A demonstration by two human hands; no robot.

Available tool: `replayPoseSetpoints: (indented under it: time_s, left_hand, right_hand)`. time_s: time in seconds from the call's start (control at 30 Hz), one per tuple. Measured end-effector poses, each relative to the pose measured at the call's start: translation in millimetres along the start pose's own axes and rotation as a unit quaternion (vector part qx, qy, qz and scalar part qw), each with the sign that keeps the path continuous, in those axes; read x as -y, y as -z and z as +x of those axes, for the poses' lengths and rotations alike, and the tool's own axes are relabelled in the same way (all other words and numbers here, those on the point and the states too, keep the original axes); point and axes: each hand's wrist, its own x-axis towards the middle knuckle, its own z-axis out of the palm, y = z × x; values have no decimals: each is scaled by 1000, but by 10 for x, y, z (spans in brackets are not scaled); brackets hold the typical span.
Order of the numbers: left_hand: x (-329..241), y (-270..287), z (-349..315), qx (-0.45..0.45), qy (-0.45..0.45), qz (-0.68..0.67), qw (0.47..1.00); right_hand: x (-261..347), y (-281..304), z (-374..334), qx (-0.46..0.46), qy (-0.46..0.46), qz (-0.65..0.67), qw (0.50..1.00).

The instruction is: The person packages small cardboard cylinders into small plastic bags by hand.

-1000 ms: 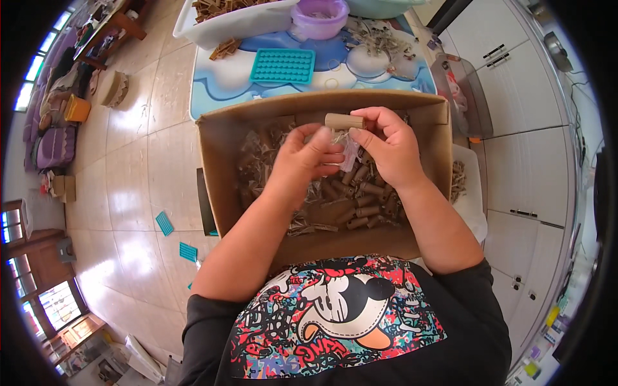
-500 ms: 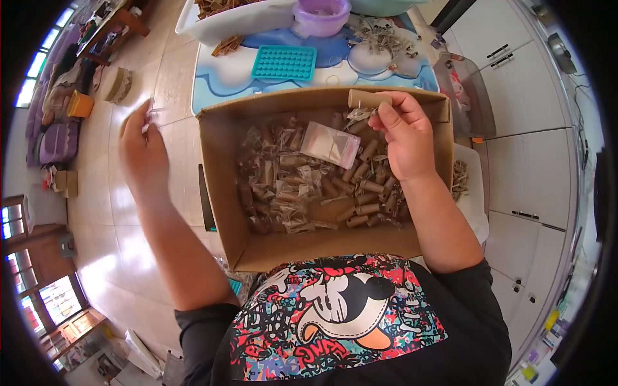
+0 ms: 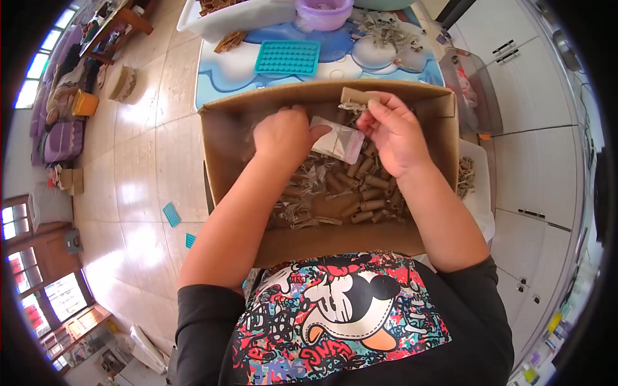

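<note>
A large cardboard box (image 3: 257, 103) stands before me, holding many small brown cardboard tubes (image 3: 372, 193), some loose, others in clear plastic bags (image 3: 302, 215). My right hand (image 3: 396, 135) is closed on a brown cardboard tube (image 3: 354, 96), pinched between thumb and fingers above the far right of the box. Something pale and crinkled hangs just under that tube; I cannot make out what. Over the left half of the box, my left hand (image 3: 283, 136) points its bent fingers down, fingertips hidden. Its thumb lies by a flat clear packet (image 3: 338, 141) on the heap.
Beyond the box, a blue-and-white patterned table (image 3: 225, 67) bears a teal grid tray (image 3: 288, 58), a purple bowl (image 3: 324, 18), a white tub (image 3: 225, 29) and a pile of small greyish pieces (image 3: 389, 32). A white container (image 3: 477, 199) stands right of the box. Teal pieces (image 3: 171, 214) lie on the floor.
My left hand has swung from outside the box, at the left, in over its contents. My right hand keeps the tube, slightly lower and further left.
</note>
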Motion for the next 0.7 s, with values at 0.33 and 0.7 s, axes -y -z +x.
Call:
replayPoseSetpoints:
  time_s: [0.33,0.7]
  left_hand:
    - [198,-225,94,5,11,-81,997]
    - [299,203,-253,17,125,-618,776]
  right_hand:
    - [-321,99,88,-30,-134,-90,986]
    - [-2,-139,-83,29,361,-403,841]
